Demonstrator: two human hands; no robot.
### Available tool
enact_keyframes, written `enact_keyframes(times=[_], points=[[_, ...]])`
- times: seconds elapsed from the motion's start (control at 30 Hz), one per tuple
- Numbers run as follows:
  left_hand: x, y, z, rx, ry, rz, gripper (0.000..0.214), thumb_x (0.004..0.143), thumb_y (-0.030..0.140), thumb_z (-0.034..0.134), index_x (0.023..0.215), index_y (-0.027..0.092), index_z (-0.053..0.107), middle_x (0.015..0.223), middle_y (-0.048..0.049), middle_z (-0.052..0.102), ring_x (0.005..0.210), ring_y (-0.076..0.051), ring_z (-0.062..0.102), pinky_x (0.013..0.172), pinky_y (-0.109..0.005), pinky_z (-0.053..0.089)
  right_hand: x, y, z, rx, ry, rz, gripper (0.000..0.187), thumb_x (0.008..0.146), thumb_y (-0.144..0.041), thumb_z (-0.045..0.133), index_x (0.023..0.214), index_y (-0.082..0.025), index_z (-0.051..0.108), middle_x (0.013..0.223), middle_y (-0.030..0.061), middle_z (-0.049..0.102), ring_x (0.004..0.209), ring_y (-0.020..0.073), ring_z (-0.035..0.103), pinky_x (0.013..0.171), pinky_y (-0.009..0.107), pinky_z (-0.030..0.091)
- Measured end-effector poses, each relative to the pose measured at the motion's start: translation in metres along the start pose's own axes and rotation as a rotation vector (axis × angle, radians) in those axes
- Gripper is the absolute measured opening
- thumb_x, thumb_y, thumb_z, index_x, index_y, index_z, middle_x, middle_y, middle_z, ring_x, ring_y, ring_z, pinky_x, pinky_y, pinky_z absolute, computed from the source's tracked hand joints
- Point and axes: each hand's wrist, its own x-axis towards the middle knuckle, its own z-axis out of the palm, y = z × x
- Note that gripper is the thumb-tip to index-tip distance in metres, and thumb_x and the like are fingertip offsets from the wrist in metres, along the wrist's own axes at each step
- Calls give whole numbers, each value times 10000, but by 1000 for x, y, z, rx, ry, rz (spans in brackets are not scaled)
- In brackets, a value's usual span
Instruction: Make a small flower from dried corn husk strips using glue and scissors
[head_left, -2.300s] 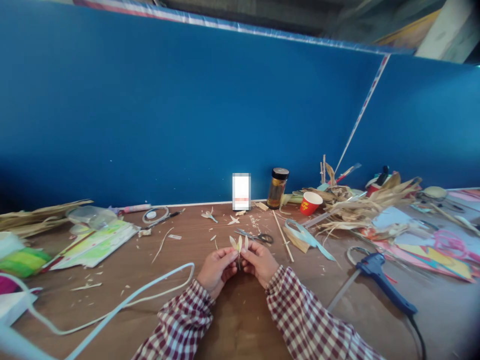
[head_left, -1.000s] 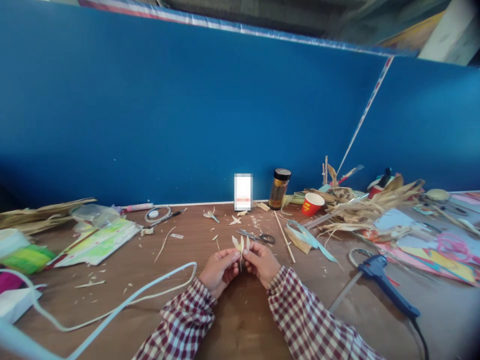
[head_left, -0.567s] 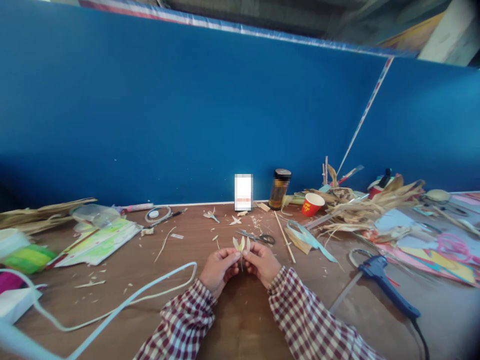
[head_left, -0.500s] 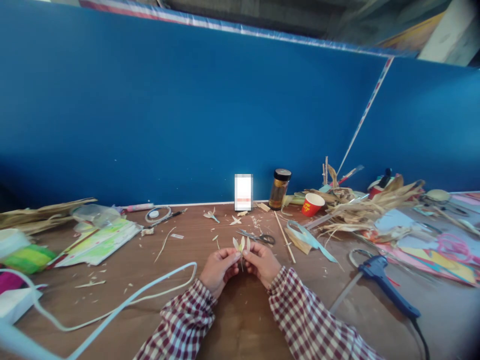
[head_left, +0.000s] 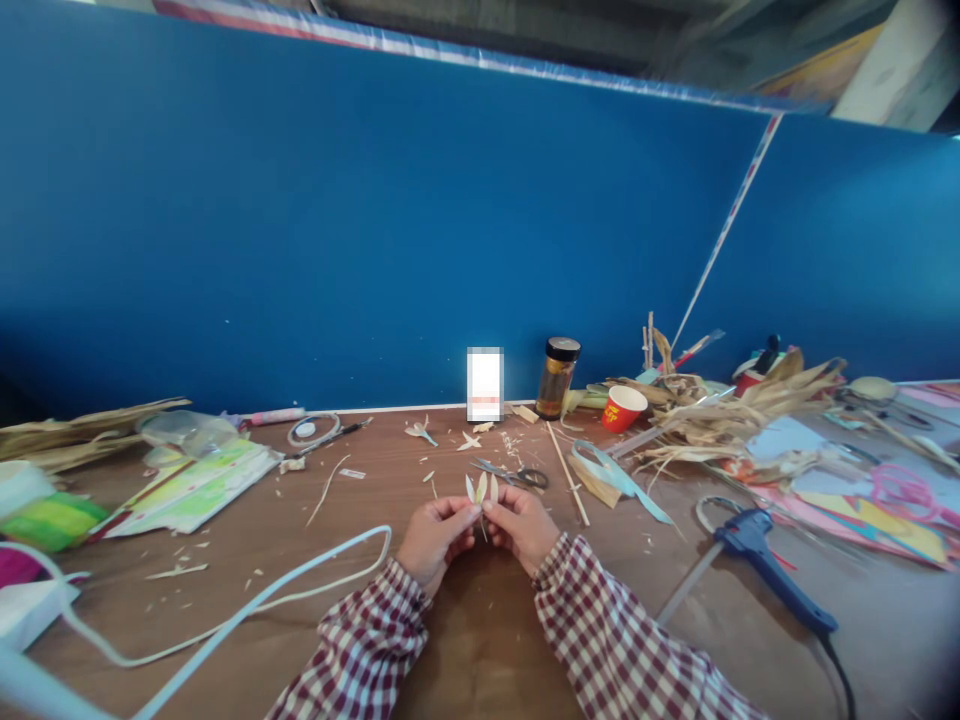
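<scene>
Between my fingertips is a small flower (head_left: 482, 488) of pale, pointed husk petals, its thin stem hanging down below. My left hand (head_left: 437, 535) pinches it from the left, and my right hand (head_left: 523, 526) pinches it from the right; the thumbs nearly meet at the petals' base. Just beyond my right hand lie scissors (head_left: 525, 475) on the brown table. Farther back rest a pale star-shaped husk piece (head_left: 469, 441) and another small husk flower (head_left: 421, 431).
A blue glue gun (head_left: 776, 565) lies at right, its cord trailing to the front. A dark-lidded jar (head_left: 559, 378), a red paper cup (head_left: 624, 408) and dried husks (head_left: 787, 395) stand behind. White cable (head_left: 300, 572) loops at left. A blue partition (head_left: 375, 220) closes off the back.
The petals have turned slightly and look more spread between my fingers. Both hands keep their pinch in nearly the same place; the view has shifted a little.
</scene>
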Motion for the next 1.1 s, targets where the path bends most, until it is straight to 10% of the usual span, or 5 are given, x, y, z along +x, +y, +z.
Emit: enact_keyframes(times=[1.1], points=[[2,0,-2,-98,1,-32,184,567,188,734,693,88,643,517,7,567,396,-27,469,401,-123,447,-6,-7,9,-172,52,-105,260,686,-374,581,808,-147,547,577,-27,537,480,69,486,423,169,402]])
